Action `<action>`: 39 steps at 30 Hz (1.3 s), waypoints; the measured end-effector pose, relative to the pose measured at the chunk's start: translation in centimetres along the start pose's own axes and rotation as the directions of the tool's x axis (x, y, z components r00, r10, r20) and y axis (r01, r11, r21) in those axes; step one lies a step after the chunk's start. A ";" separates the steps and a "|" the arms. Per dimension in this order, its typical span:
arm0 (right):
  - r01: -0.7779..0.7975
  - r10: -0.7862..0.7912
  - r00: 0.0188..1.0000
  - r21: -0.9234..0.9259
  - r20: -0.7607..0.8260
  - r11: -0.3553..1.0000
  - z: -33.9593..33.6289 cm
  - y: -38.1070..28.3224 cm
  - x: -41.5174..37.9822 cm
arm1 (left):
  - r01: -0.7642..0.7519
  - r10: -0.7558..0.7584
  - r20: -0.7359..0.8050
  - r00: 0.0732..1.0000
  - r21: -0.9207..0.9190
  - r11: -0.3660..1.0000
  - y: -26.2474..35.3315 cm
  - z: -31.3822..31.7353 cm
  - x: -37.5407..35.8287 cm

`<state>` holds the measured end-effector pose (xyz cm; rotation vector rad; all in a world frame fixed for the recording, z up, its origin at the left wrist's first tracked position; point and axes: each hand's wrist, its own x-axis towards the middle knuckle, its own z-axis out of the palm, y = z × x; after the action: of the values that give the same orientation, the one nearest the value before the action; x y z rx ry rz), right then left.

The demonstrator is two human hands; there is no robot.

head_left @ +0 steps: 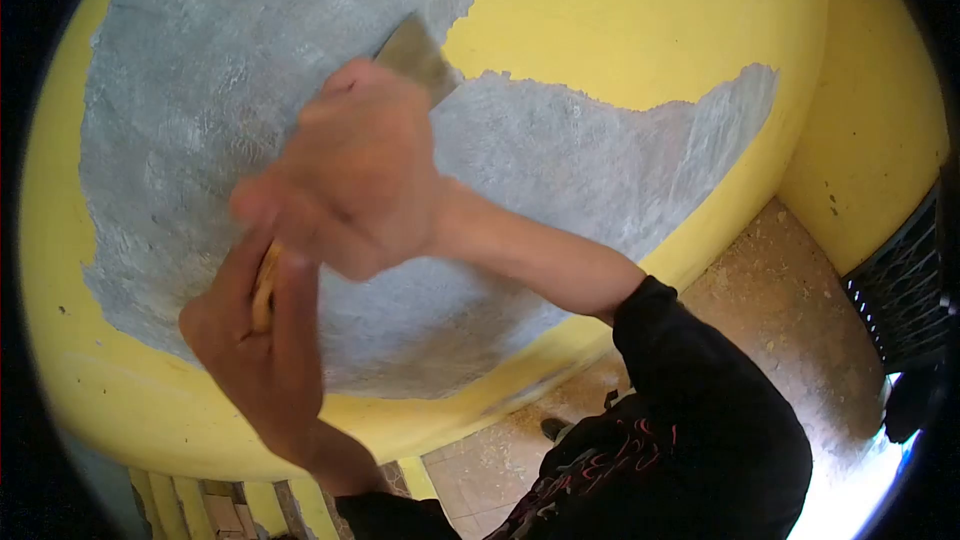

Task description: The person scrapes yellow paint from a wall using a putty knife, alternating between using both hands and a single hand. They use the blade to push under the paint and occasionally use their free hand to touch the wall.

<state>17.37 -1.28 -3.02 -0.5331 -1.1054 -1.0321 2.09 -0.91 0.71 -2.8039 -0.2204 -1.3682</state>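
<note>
A paint scraper with a broad, flat metal blade point(418, 58) rests at the edge of the yellow paint point(640, 15) on a curved wall. My right hand point(365, 175), blurred by motion, is closed round the scraper just behind the blade and hides most of it. Lower down, my left hand point(265, 340) is wrapped round a yellowish handle end point(265, 285), which lines up with the blade. Bare grey plaster point(190, 160) spreads around both hands, with a ragged paint border at upper right.
Below the wall lies a tiled floor point(490, 460) strewn with small flakes. A dark metal grille point(895, 280) stands at the right, beside bright light. Yellow-edged strips point(190, 505) show at lower left. My black sleeve point(710, 390) crosses the lower right.
</note>
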 end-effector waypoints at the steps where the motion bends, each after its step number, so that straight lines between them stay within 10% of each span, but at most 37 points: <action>1: 0.043 -0.042 0.999 -0.014 0.027 0.999 0.3 -0.1 -0.1 | 0.015 -0.013 0.027 1.000 -0.056 0.998 -0.7 -0.6 -0.3; 6: 0.141 -0.142 0.990 0.058 -0.001 0.988 -0.8 1.2 -0.2 | -0.189 0.190 -0.023 0.981 0.033 0.981 0.0 1.1 -0.3; 9: 0.121 -0.120 0.993 -0.020 0.008 0.993 -0.1 0.4 -0.2 | 0.027 -0.027 0.074 0.997 -0.009 1.000 -1.7 -0.6 -0.4; 15: 0.030 -0.031 0.999 0.022 0.038 0.999 -0.9 0.7 -0.3 | -0.149 0.149 0.001 0.989 -0.034 0.988 -0.3 1.3 -0.3; 19: 0.059 -0.056 0.997 -0.043 0.055 0.997 -0.5 0.4 -0.1 | 0.050 -0.044 0.092 0.995 -0.061 0.997 -2.0 -0.4 -0.1; 22: 0.039 -0.037 0.997 -0.030 0.073 0.999 -1.7 0.6 -0.1 | -0.154 0.153 -0.025 0.988 -0.047 0.987 -0.5 1.8 -0.3; 28: 0.083 -0.076 0.993 -0.069 0.096 0.994 -1.1 1.0 0.1 | 0.067 -0.055 0.090 0.994 -0.134 0.989 -1.5 0.0 -0.1; 39: 0.031 -0.027 0.996 -0.048 0.080 0.998 -1.8 1.0 -0.7 | -0.077 0.081 0.043 0.996 -0.089 0.993 -1.3 2.2 0.0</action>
<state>19.02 -2.01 -4.23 -0.6036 -1.1634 -1.0729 3.63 0.54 -0.76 -2.8825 -0.0505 -1.3293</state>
